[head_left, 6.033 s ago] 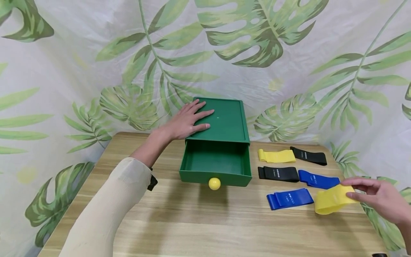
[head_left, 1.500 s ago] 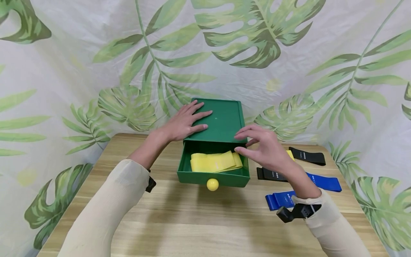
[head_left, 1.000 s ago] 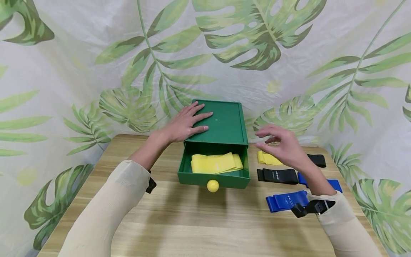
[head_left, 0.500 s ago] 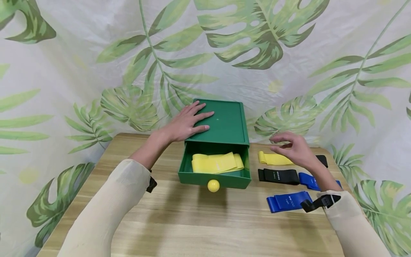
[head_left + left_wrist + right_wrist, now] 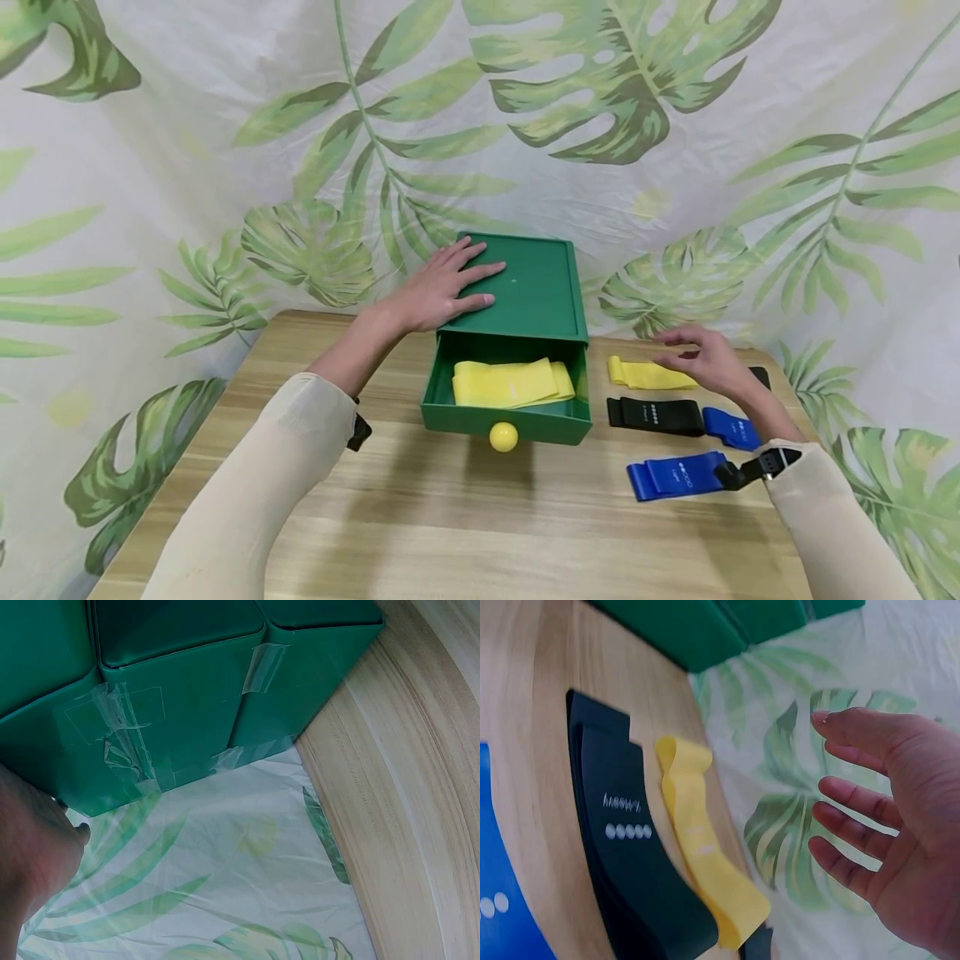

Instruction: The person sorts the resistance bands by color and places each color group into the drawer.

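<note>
My left hand (image 5: 431, 296) rests spread on top of a green drawer box (image 5: 536, 287). The box's drawer (image 5: 457, 419) is pulled out, and folded yellow resistance band material (image 5: 506, 383) lies inside. Over the table's right side hovers my right hand (image 5: 708, 360), holding nothing, its fingers loosely curved. Nearest to it is another yellow resistance band (image 5: 645, 375), lying folded flat. In the right wrist view, the hand (image 5: 915, 817) is apart from that yellow band (image 5: 705, 855). The left wrist view shows the box's taped green side (image 5: 180, 712) beside the hand.
A black band (image 5: 656, 417), a blue band (image 5: 678, 477) and a second blue band (image 5: 731, 429) lie on the wooden table (image 5: 450, 542). A second black band (image 5: 761, 377) is partly hidden behind the right hand. A yellow knob (image 5: 503, 437) sticks out from the drawer front.
The right hand held a yellow band at the right; that band now lies in the drawer. Emptied, the hand has moved back right, over the other yellow band. The left hand stayed put.
</note>
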A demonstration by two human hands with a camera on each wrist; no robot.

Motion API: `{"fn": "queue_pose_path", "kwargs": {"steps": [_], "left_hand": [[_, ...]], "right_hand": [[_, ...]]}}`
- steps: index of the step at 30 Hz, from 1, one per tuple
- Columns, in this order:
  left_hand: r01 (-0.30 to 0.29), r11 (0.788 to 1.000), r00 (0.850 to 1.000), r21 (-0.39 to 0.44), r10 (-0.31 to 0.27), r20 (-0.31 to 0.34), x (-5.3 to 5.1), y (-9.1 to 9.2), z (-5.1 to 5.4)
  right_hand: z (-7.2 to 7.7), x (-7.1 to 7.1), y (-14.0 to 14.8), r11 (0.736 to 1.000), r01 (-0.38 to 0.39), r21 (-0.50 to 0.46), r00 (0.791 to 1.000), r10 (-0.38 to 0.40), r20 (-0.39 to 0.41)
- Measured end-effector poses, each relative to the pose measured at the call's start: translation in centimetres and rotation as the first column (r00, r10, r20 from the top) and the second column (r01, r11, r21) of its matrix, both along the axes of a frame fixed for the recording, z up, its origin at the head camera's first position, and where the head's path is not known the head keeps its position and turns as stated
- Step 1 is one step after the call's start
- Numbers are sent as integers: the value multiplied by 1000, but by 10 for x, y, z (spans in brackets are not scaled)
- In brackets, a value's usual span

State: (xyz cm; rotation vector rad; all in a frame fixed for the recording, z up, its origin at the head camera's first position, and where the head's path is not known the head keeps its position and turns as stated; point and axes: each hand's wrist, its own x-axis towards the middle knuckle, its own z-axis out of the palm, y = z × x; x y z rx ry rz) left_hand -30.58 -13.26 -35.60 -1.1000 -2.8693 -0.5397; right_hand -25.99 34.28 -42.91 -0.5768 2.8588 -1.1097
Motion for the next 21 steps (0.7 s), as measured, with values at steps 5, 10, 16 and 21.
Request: {"fn": "queue_pose_path", "kwargs": {"steps": [5, 10, 16, 21], "left_hand": [[-2, 1000, 1000, -13, 2, -8, 0, 0, 1], [-1, 1000, 1000, -15, 1, -9, 1, 1, 2], [-3, 1000, 1000, -8, 3, -2, 1, 1, 1], [1, 1000, 1000, -3, -1, 1, 1, 0, 1]], "right_hand": [[-12, -3, 12, 999, 22, 30, 999, -22, 23], [-26, -7, 24, 998, 35, 57, 999, -37, 31], [-40, -10, 35, 991, 77, 112, 995, -84, 57], [-47, -10, 43, 980, 120, 159, 990, -131, 58]]}}
